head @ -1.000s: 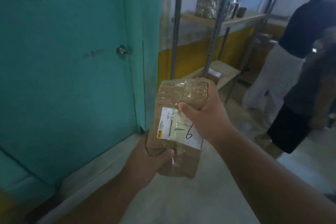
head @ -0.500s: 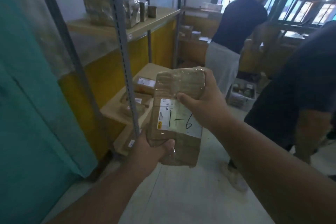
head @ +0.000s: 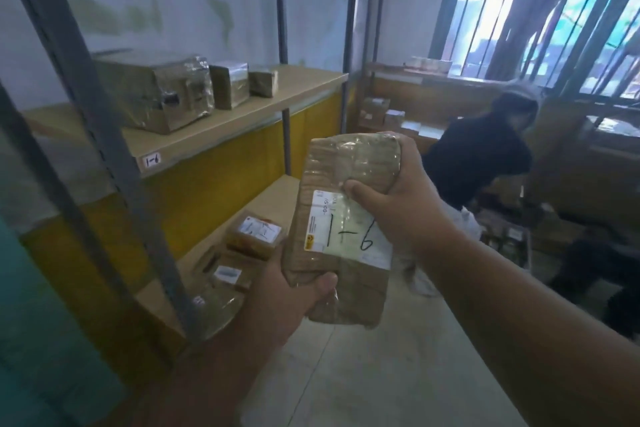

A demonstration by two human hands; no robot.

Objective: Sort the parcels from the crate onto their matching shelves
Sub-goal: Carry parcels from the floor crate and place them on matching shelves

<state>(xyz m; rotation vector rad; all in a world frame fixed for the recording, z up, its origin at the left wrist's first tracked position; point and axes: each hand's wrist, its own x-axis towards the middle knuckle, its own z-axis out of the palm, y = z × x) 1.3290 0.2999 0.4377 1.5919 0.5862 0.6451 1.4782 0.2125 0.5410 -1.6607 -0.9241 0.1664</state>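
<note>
I hold a brown taped parcel (head: 343, 215) upright in front of me; its white label reads "1-6". My left hand (head: 294, 291) grips its lower left corner, thumb over the front. My right hand (head: 405, 204) grips its upper right side, thumb on the label. To the left stands a metal rack whose upper shelf (head: 221, 135) bears a tag "1-6" (head: 152, 160) on its front edge. Three wrapped parcels (head: 162, 90) sit on that shelf.
The lower shelf (head: 270, 191) carries several labelled parcels (head: 254, 236). A grey rack post (head: 104, 135) stands close at left, a teal door (head: 41, 340) beside it. A person in a dark top (head: 481, 163) bends over at right; further shelving (head: 415, 80) stands by the barred window.
The view has swung right from the teal door to the rack, which is now closer. Both hands keep the same grip on the parcel.
</note>
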